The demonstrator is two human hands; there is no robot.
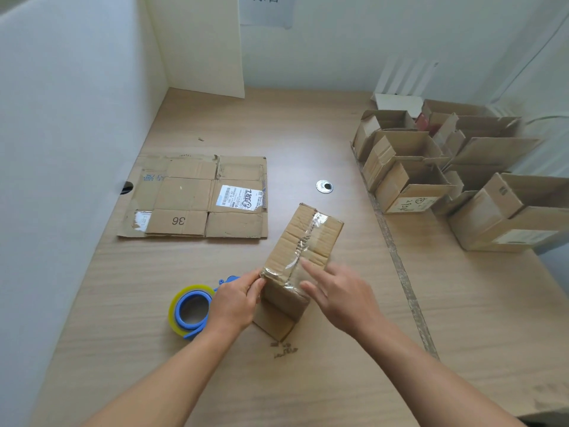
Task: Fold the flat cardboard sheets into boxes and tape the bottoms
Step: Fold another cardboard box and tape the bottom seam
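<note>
Left hand (234, 300) grips, right hand (341, 295) presses taped box (303, 238); open boxes (412, 186) beyond.

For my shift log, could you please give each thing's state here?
Small brown cardboard box: folded, bottom up, seam taped.
Flat brown cardboard sheets: unfolded, lying flat.
Clear tape roll in blue dispenser: lying on table.
Brown cardboard boxes at right: folded, tops open.
Left hand: pinches box corner.
Right hand: fingers straight, pressing seam.
</note>
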